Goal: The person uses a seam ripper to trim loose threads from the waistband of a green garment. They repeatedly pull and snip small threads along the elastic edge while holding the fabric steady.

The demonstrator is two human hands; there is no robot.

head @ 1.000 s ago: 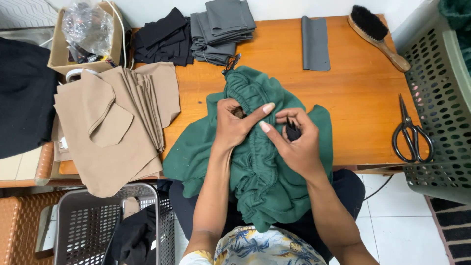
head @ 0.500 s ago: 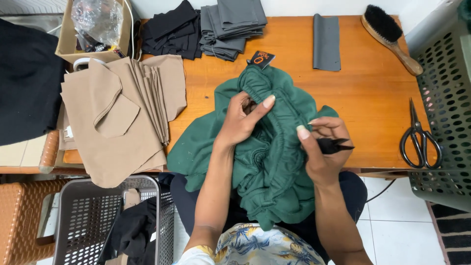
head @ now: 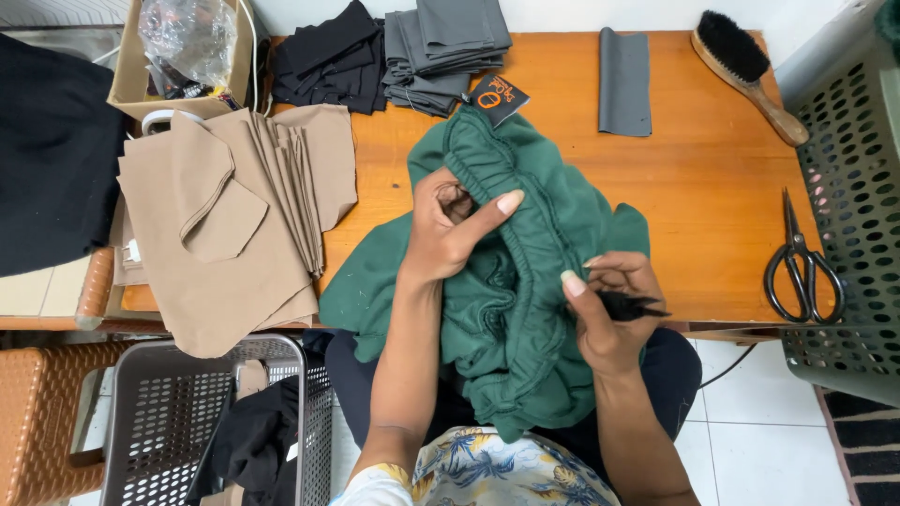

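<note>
Left fingers [head: 469,211] pinch the gathered elastic waistband of the green garment [head: 525,281], index extended along the ridge. The left hand [head: 445,234] grips cloth firmly. The right hand [head: 609,309] is clenched around a small black thread snipper [head: 633,305], tips poking out past the thumb, just beside the waistband folds.

The garment lies bunched on the wooden table [head: 712,197], lower half spilling over the edge into my lap. A dark hang tag [head: 499,98] sits at its top edge.

Further out: stack of tan cut pieces [head: 225,215] to the left, folded grey and black fabric [head: 403,52] behind, a grey strip [head: 625,80], a brush [head: 745,70], large scissors [head: 802,267] at right, and a grey basket [head: 197,422] below.

Risk as I judge it: the snipper tips sit close to bunched folds, so a cut at a loose thread could nick the cloth or the elastic. The overhanging weight could also drag the waistband out of the pinch.
</note>
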